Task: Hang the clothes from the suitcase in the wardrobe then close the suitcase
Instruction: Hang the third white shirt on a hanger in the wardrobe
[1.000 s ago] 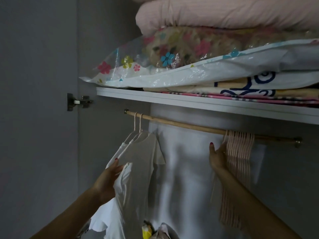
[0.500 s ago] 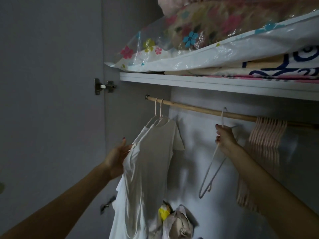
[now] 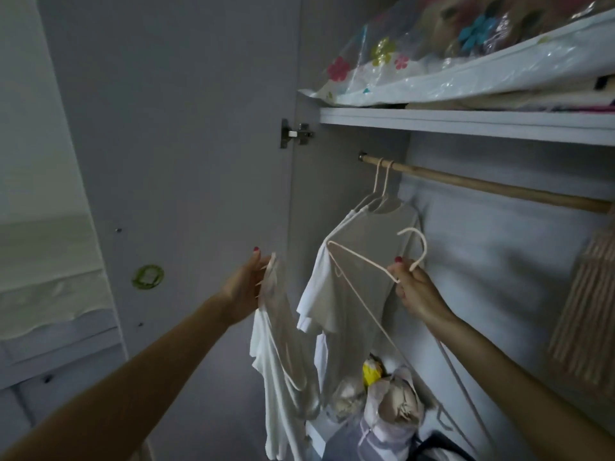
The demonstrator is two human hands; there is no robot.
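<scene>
Since the earlier frame, the right hand (image 3: 416, 291) had lifted one hanger (image 3: 362, 261) clear of the rod (image 3: 492, 186) and brought it down and leftward, its hook now free in the air. That hand pinched the hanger just below the hook, fingers curled round the wire. The left hand (image 3: 244, 287) had drawn a white shirt (image 3: 283, 361) away from the hung clothes; its fingers gripped the shirt's top edge, and the cloth drooped below. Two shirts (image 3: 359, 267) hung on hangers at the rod's left end, just behind the loose hanger. A bundle of spare hangers (image 3: 585, 314) hung at the far right. Bagged bedding (image 3: 466, 71) lay on the shelf (image 3: 466, 123) above. Bags (image 3: 389, 410) sat on the wardrobe floor. No suitcase showed in the view.
</scene>
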